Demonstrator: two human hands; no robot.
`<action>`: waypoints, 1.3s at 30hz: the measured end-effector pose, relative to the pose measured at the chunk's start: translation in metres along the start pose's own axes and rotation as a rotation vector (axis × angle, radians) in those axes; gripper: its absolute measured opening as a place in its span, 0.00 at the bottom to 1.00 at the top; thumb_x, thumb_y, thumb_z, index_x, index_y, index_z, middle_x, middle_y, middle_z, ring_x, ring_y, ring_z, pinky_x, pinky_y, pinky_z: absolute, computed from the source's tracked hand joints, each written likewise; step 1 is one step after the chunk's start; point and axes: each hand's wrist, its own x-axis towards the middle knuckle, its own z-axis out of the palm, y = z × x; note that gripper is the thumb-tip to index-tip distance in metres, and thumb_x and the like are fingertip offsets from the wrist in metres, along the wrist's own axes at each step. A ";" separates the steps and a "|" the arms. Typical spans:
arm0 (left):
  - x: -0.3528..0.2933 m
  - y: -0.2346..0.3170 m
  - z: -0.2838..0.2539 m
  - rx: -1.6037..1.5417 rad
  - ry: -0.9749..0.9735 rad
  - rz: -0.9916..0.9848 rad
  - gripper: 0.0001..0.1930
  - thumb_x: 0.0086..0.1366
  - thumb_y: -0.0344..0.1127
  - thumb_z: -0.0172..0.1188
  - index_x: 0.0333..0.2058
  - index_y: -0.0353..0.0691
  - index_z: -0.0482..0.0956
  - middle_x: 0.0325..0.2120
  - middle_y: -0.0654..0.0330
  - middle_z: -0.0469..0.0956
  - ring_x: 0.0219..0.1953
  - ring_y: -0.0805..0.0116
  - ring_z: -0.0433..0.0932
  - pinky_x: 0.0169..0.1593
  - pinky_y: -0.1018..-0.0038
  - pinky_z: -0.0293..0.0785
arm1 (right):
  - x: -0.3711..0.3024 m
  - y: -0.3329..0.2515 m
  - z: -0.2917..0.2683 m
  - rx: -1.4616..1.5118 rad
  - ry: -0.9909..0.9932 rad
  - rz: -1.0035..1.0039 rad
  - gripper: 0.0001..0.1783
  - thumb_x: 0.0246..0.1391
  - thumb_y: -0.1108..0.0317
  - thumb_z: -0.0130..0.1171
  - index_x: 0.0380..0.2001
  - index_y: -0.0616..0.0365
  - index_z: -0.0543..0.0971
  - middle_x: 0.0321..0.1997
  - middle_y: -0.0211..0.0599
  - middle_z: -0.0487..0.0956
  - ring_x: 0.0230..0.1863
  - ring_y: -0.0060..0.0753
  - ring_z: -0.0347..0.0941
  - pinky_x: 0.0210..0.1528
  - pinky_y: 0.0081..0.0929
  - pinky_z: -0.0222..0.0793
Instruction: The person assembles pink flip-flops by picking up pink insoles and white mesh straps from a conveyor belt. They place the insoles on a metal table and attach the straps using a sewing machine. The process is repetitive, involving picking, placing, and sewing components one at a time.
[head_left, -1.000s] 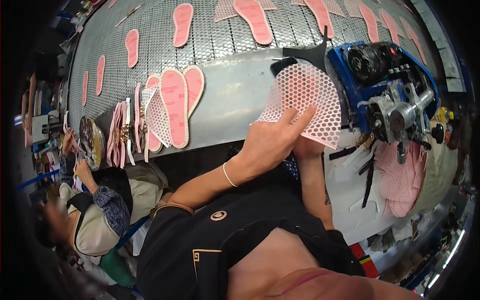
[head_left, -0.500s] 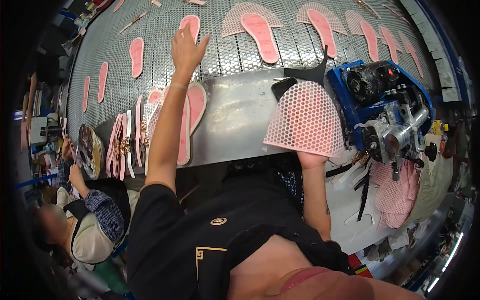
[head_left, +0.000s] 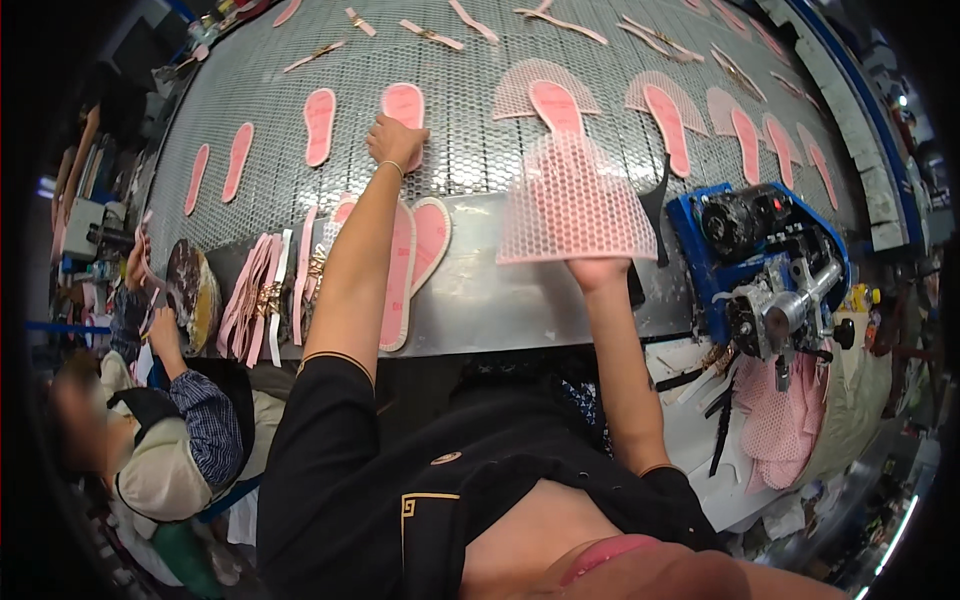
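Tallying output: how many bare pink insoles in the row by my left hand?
4: insoles far left and, another beside the left hand, one under it. Others possibly hidden.

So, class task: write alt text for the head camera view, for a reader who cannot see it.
A person's left hand presses a pink foot-shaped insole onto a perforated metal conveyor belt, while the right hand holds up a fan-shaped piece of pink-white honeycomb mesh. More insoles lie along the belt; a blue machine stands right.
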 end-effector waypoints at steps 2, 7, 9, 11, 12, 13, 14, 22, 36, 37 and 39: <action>0.009 -0.024 -0.022 -0.087 -0.069 -0.014 0.51 0.41 0.51 0.70 0.58 0.27 0.56 0.57 0.38 0.60 0.60 0.44 0.63 0.57 0.57 0.67 | 0.035 0.022 0.027 -0.042 -0.044 0.023 0.27 0.63 0.53 0.40 0.55 0.61 0.71 0.59 0.47 0.71 0.59 0.48 0.67 0.62 0.49 0.62; -0.019 -0.042 -0.126 -0.247 0.142 0.152 0.50 0.42 0.47 0.69 0.56 0.21 0.54 0.56 0.30 0.58 0.59 0.38 0.61 0.56 0.56 0.68 | 0.173 0.057 0.044 0.055 -0.482 0.168 0.28 0.64 0.52 0.36 0.59 0.58 0.66 0.61 0.43 0.69 0.63 0.47 0.63 0.65 0.47 0.59; -0.024 -0.051 -0.143 -0.273 0.235 0.250 0.50 0.42 0.46 0.69 0.57 0.20 0.53 0.56 0.30 0.57 0.60 0.37 0.60 0.57 0.56 0.67 | 0.230 0.087 0.044 0.157 -0.372 0.118 0.29 0.64 0.51 0.35 0.59 0.60 0.64 0.61 0.44 0.69 0.63 0.46 0.62 0.64 0.45 0.59; -0.040 -0.060 -0.146 -0.296 0.271 0.282 0.53 0.43 0.43 0.67 0.60 0.19 0.48 0.54 0.32 0.58 0.58 0.37 0.61 0.59 0.58 0.64 | 0.236 0.114 0.043 0.059 0.173 -0.050 0.29 0.65 0.50 0.34 0.56 0.65 0.65 0.59 0.47 0.70 0.61 0.46 0.64 0.64 0.44 0.59; -0.052 -0.058 -0.142 -0.337 0.255 0.297 0.53 0.43 0.43 0.67 0.61 0.19 0.46 0.54 0.32 0.58 0.57 0.38 0.62 0.59 0.58 0.64 | 0.232 0.115 0.034 -0.003 0.430 -0.090 0.30 0.65 0.50 0.34 0.54 0.67 0.66 0.57 0.50 0.70 0.59 0.46 0.65 0.64 0.43 0.59; -0.065 -0.056 -0.137 -0.376 0.234 0.311 0.54 0.43 0.42 0.66 0.61 0.19 0.45 0.54 0.33 0.58 0.56 0.39 0.62 0.59 0.59 0.63 | 0.220 0.114 0.012 -0.165 0.409 -0.074 0.28 0.65 0.53 0.34 0.52 0.69 0.67 0.55 0.50 0.72 0.58 0.45 0.67 0.64 0.42 0.58; -0.085 -0.043 -0.134 -0.429 0.189 0.309 0.52 0.43 0.41 0.65 0.61 0.19 0.46 0.53 0.35 0.59 0.55 0.42 0.63 0.59 0.60 0.63 | 0.200 0.112 -0.014 -0.331 0.393 -0.056 0.27 0.66 0.55 0.35 0.51 0.70 0.68 0.52 0.51 0.74 0.56 0.44 0.69 0.65 0.40 0.58; -0.018 -0.011 0.004 -0.127 0.137 0.468 0.60 0.44 0.59 0.67 0.63 0.20 0.45 0.61 0.30 0.52 0.64 0.36 0.52 0.66 0.57 0.51 | -0.123 0.009 -0.015 -0.970 0.017 0.285 0.20 0.63 0.63 0.50 0.51 0.67 0.72 0.47 0.44 0.78 0.50 0.36 0.74 0.59 0.33 0.66; -0.277 0.088 -0.030 -0.583 -0.084 1.097 0.41 0.60 0.29 0.54 0.66 0.35 0.40 0.62 0.40 0.53 0.62 0.47 0.61 0.64 0.53 0.56 | -0.430 -0.220 -0.059 -2.144 1.772 -1.154 0.32 0.54 0.55 0.61 0.57 0.60 0.69 0.62 0.50 0.65 0.65 0.45 0.58 0.65 0.43 0.54; -0.288 0.089 -0.031 -0.608 -0.127 1.116 0.41 0.59 0.29 0.54 0.66 0.37 0.40 0.62 0.41 0.54 0.60 0.47 0.63 0.63 0.53 0.59 | -0.421 -0.227 -0.058 -2.305 1.875 -1.065 0.33 0.53 0.54 0.62 0.59 0.59 0.68 0.64 0.50 0.62 0.67 0.47 0.54 0.66 0.46 0.52; -0.312 0.092 -0.028 -0.760 -0.179 1.081 0.43 0.59 0.27 0.54 0.67 0.41 0.37 0.62 0.42 0.52 0.54 0.50 0.70 0.57 0.55 0.68 | -0.417 -0.241 -0.067 -2.540 1.975 -0.936 0.34 0.52 0.53 0.62 0.59 0.56 0.68 0.67 0.50 0.58 0.68 0.50 0.50 0.66 0.50 0.48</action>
